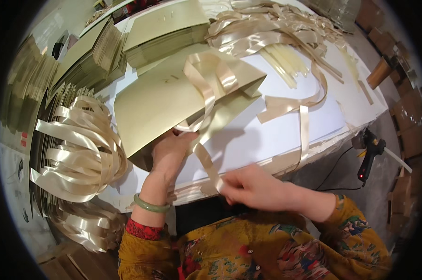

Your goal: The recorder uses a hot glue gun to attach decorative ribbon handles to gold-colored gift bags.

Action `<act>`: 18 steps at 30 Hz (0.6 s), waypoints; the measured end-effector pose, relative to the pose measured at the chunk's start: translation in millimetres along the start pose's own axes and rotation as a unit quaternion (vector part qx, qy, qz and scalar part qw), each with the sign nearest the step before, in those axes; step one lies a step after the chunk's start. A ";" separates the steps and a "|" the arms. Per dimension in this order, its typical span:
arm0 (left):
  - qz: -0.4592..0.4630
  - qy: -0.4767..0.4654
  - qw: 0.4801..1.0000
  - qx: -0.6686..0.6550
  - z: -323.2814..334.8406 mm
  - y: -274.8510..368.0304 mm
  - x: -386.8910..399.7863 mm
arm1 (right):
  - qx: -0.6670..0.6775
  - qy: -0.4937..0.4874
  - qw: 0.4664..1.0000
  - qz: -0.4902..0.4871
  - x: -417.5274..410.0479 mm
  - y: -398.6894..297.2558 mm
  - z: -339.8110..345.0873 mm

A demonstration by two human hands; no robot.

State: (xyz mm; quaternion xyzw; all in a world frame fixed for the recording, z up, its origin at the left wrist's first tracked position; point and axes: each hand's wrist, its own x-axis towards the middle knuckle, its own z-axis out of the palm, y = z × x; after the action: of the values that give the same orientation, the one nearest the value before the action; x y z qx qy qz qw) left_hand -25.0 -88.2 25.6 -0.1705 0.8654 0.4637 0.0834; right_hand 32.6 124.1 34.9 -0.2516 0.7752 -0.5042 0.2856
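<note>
A pale gold paper bag (155,105) lies flat and at an angle on the white work surface. A cream satin ribbon (208,98) loops over its upper face and down past the near edge. My left hand (170,150), a green bangle on its wrist, grips the ribbon at that edge; some fingertips are hidden. Lower right, my right hand (249,185) is slightly blurred and pinches a ribbon tail (208,164) that runs up towards my left hand. Right of the bag, another ribbon (291,105) lies on the surface, with a strip hanging over the front edge.
A looped ribbon bundle (88,150) stands at left beside stacked gold bags (88,63). Another bag stack (165,35) is behind. Loose ribbons (267,28) and glue sticks (284,64) lie at the back. A corded hot glue gun (368,157) hangs beyond the table's right edge (365,120).
</note>
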 end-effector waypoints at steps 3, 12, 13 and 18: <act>-0.006 -0.006 0.991 0.132 -1.8 4.0 8.1 | -0.107 -0.076 0.989 -0.061 -49.6 -19.0 -22.9; -0.023 0.005 0.994 0.111 -1.7 -28.9 27.5 | -0.061 -0.102 0.992 -0.034 -159.2 -76.4 -118.2; -0.035 -0.002 0.992 0.117 -1.5 -27.1 27.2 | -0.036 -0.070 0.997 0.002 -168.9 -78.9 -128.0; 0.006 0.002 0.995 0.104 -0.8 -28.6 29.4 | 0.000 0.057 0.982 0.178 -212.7 -80.5 -160.6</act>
State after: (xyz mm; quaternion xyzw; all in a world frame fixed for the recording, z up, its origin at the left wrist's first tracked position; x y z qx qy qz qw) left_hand -41.6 -110.0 -5.0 -0.1569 0.9101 0.3712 0.0963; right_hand 80.0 341.4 202.4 -0.0806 0.8226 -0.4590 0.3258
